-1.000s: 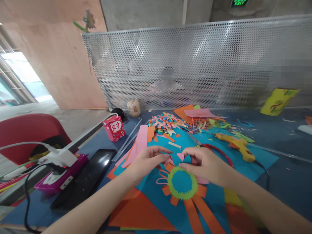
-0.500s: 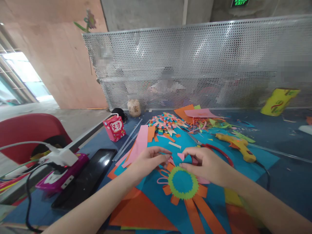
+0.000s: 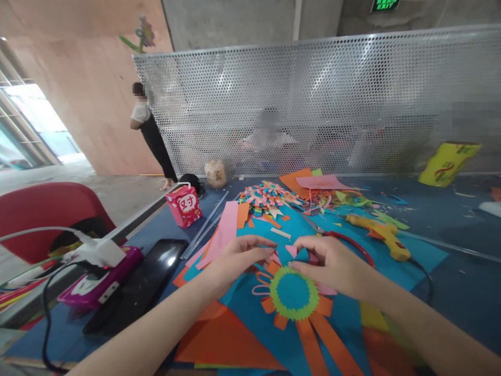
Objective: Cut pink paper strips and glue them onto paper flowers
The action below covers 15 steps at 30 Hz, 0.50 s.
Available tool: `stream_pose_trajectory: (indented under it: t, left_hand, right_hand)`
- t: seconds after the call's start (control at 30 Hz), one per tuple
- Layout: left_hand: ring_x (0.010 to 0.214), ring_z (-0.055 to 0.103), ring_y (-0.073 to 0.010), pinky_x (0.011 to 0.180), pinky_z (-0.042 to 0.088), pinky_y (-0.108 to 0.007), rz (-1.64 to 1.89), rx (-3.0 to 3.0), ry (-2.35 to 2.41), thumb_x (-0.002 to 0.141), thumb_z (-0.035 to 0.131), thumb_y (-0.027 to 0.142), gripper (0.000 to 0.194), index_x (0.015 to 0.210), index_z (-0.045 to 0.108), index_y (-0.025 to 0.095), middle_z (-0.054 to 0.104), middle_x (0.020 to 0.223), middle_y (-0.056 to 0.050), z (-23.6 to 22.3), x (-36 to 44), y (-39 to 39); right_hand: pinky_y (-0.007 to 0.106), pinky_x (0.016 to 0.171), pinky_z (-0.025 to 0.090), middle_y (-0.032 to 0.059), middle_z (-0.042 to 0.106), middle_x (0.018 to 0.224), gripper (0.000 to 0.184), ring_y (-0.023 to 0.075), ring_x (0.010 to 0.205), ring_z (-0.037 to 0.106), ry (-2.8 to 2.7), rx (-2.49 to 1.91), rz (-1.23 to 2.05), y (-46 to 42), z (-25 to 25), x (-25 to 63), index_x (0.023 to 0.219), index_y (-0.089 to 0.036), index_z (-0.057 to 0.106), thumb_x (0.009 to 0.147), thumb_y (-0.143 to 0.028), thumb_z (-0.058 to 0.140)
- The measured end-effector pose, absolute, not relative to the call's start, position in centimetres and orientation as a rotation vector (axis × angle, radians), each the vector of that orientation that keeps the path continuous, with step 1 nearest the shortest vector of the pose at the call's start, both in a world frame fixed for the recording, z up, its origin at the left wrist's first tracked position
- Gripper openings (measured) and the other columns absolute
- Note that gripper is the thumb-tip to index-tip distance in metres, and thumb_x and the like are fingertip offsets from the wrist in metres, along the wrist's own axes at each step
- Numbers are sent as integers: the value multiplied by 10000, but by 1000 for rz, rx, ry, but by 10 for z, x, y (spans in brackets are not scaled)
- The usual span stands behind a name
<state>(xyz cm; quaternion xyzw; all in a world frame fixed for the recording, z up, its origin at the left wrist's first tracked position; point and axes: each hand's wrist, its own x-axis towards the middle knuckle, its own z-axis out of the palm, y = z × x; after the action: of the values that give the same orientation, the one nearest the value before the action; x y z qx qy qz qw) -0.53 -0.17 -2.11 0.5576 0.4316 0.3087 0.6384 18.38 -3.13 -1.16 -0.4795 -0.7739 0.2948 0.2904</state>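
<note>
Two bare hands work at one paper rosette [image 3: 295, 316], which lies on blue sheets near the front of the table [image 3: 462, 271]. The right hand [image 3: 332, 261] pinches one folded blue paper piece [image 3: 301, 256], with pink paper beside it, between thumb and fingers at the rosette's top edge. The left hand [image 3: 246, 256] has its thumb and fingers drawn together opposite; whether they grip anything cannot be told. The rosette has one scalloped green ring [image 3: 274, 296], two long orange tails [image 3: 311, 344] and two thin loops [image 3: 261, 290] on its left. Beyond lie one pair of red-handled scissors [image 3: 354, 244], one yellow glue gun [image 3: 385, 237] and one heap of many-coloured paper frills [image 3: 268, 196], too crowded to count. One pink carton [image 3: 183, 205] and one black tablet [image 3: 135, 287] sit to the left. Two other people are visible, one standing at left, one behind the perforated screen [image 3: 313, 83].
</note>
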Motion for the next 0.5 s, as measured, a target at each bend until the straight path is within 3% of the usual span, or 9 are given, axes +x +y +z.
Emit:
stream_pose_trajectory:
  t: [0.5]
  left_hand:
    - [571, 508, -92, 560, 403, -220, 788, 1506, 989, 665, 634, 336, 266, 841, 619, 137, 577, 628, -4, -22, -5, -2]
  right_hand:
    - [184, 389, 197, -73, 260, 505, 204, 57, 449, 253, -2047, -1297, 836, -32, -15, 184, 639, -179, 445, 737, -337, 531]
